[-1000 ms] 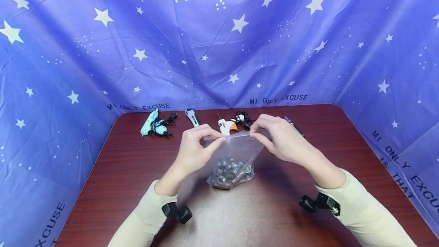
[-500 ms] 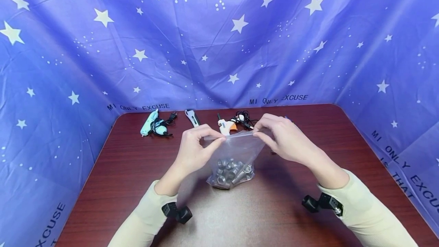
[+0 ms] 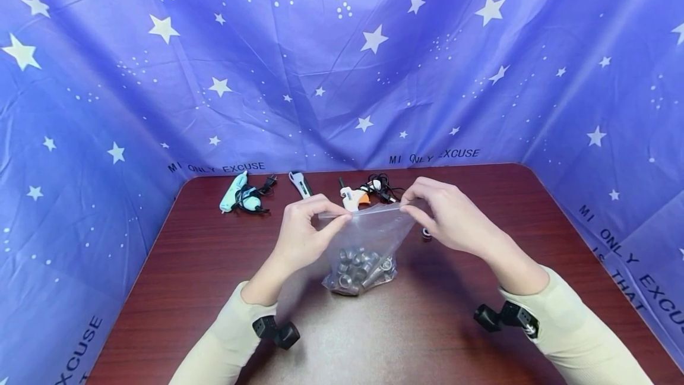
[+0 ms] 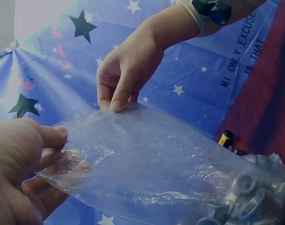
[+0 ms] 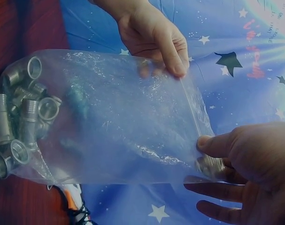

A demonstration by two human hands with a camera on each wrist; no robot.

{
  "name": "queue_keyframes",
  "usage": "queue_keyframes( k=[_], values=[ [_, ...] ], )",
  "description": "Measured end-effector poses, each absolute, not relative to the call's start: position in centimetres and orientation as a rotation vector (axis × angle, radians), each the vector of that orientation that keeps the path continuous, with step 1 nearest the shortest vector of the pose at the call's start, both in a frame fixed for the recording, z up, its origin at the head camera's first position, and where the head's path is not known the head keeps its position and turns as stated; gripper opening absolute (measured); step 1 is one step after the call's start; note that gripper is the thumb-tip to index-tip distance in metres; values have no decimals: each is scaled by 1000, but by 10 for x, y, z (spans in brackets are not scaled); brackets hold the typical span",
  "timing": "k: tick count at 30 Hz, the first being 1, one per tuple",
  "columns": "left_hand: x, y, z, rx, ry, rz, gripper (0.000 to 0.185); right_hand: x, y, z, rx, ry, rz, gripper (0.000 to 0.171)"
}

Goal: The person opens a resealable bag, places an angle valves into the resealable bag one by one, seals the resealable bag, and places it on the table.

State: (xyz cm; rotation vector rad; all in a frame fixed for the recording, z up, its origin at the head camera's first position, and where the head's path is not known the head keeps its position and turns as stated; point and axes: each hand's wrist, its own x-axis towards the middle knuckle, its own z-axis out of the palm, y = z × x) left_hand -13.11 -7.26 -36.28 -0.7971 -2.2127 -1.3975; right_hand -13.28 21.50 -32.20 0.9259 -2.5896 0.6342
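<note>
A clear zip bag (image 3: 369,233) stands upright at the middle of the table, its top edge stretched between both hands. Several metal pipe fittings (image 5: 29,110), rings and threaded pieces, lie gathered in its bottom. My left hand (image 3: 307,230) pinches the zip edge near its left end between thumb and forefinger. At the right end of the same edge, my right hand (image 3: 449,218) pinches the seal between thumb and index finger. In the right wrist view the zip line (image 5: 191,108) runs straight between the two thumbs.
Along the table's (image 3: 214,266) back lie a light-blue glue gun (image 3: 233,192) with a black cord, a grey utility knife (image 3: 300,184) and a white-and-orange glue gun (image 3: 352,196). A small ring (image 3: 426,233) lies beside the right hand. A starry blue curtain (image 3: 342,76) surrounds the table.
My right hand has slid rightward along the bag's zip edge to its right end, uncovering the small ring and hiding the pen-like tool behind it. The left hand has stayed in place.
</note>
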Motion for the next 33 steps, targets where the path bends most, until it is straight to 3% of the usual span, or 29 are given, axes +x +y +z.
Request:
queue_keyframes(
  k=[33],
  values=[
    [-131, -75, -364, -775, -2232, -1420, 7, -134, 228, -325, 911, -2578, 613, 12]
  ],
)
